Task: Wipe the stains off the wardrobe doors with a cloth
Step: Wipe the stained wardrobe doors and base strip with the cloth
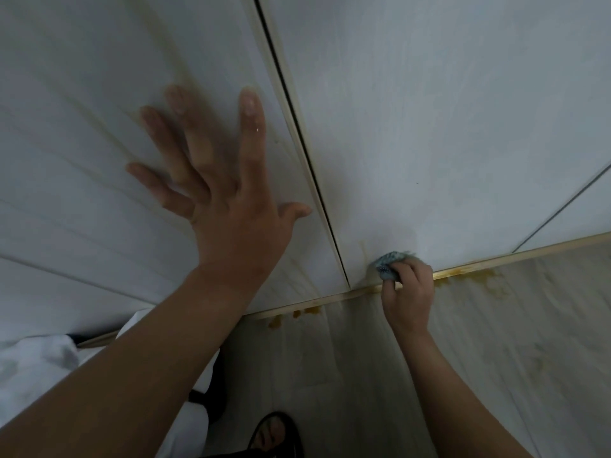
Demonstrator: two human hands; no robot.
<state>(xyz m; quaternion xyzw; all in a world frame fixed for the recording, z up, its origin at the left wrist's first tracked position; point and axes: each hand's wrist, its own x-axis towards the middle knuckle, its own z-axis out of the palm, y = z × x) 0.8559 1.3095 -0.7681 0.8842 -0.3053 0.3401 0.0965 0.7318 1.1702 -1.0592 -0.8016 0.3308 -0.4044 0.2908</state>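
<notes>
- Pale wood-grain floor (380, 375), filling lower right of view.
- Brown-yellow spots (275, 322) on floor, just beside light wooden base strip (330, 297).
- Larger smeared patch (479, 279) of same colour further right, touching strip.
- White garment (36, 368), lower left.
- Black sandal (281, 434) on a foot, bottom centre.

We record, item by item:
- Left hand (231, 223): bare, nails short, a small pale fleck on the forefinger.
- Right hand (410, 302): bare.
- Left forearm (132, 375) and right forearm (446, 391): bare to the near edge.
- White garment (33, 368): loose and creased, near left.
- Black sandal (281, 424): open, broad straps, and we see toes showing, near centre.
</notes>
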